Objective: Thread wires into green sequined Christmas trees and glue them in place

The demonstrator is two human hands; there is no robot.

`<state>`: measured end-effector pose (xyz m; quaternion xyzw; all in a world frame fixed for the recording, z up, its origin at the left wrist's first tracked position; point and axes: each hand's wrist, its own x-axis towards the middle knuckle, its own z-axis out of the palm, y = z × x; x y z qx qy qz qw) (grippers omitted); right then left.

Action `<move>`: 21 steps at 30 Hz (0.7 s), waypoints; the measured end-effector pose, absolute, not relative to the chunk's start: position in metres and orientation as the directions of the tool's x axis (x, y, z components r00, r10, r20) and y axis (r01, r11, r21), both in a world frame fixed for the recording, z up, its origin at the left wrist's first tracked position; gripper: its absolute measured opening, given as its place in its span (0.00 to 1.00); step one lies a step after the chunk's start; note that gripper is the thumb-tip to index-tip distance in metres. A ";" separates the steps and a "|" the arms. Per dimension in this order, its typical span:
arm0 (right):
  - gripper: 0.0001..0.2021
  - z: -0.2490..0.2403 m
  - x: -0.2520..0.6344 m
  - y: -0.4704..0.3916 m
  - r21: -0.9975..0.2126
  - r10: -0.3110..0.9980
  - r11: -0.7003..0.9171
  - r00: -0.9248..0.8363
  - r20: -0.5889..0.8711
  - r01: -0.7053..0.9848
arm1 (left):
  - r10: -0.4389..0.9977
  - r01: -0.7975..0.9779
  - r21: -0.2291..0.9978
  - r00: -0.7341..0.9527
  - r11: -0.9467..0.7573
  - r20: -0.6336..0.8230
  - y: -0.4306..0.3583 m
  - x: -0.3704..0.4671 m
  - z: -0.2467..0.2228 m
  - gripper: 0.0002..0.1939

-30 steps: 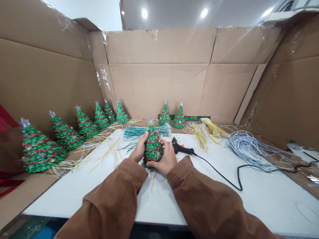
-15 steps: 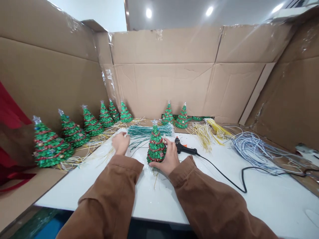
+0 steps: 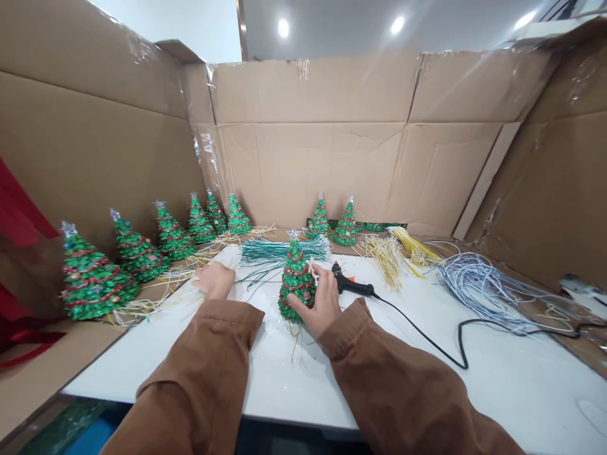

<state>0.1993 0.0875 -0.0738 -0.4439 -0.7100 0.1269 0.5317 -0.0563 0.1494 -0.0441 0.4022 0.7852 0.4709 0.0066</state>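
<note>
A small green tree (image 3: 296, 278) with red garland and a clear star on top stands upright on the white board (image 3: 284, 385). My right hand (image 3: 321, 300) is against its right side, thumb in front and fingers behind, curved around it. My left hand (image 3: 215, 280) is off to the left, over the board's edge near yellow and white wires (image 3: 183, 281); its fingertips are hard to make out. A bundle of green wires (image 3: 265, 250) with white tips lies behind the tree. Thin yellowish strands (image 3: 296, 344) lie at its foot.
A black glue gun (image 3: 353, 284) with its cord lies right of my right hand. More trees (image 3: 97, 281) line the left side and the back. Yellow wire bundles (image 3: 410, 246) and a pale blue wire coil (image 3: 469, 284) are at the right. Cardboard walls (image 3: 313, 151) surround the board.
My left hand has moved left, away from the tree. My right thumb has risen from the tree's base to its lower middle. The tree has hardly moved.
</note>
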 end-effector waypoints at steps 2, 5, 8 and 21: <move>0.30 -0.075 0.199 0.089 -0.639 0.731 0.621 -0.041 0.681 0.455 | 0.584 0.625 0.747 -0.701 0.227 0.409 0.152 -0.057 -0.041 0.09; 0.26 -0.076 0.200 0.090 -0.613 0.673 0.690 -0.027 0.740 0.384 | 0.500 0.655 0.744 -0.693 0.136 0.519 0.152 -0.048 -0.034 0.04; 0.18 -0.073 0.202 0.089 -0.573 0.606 0.742 0.017 0.795 0.348 | 0.401 0.734 0.678 -0.609 -0.043 0.685 0.146 -0.024 -0.028 0.09; 0.08 -0.063 0.210 0.094 -0.322 0.322 0.890 0.054 0.945 0.324 | 0.090 0.725 -0.345 0.488 -0.596 0.868 0.096 0.089 -0.031 0.10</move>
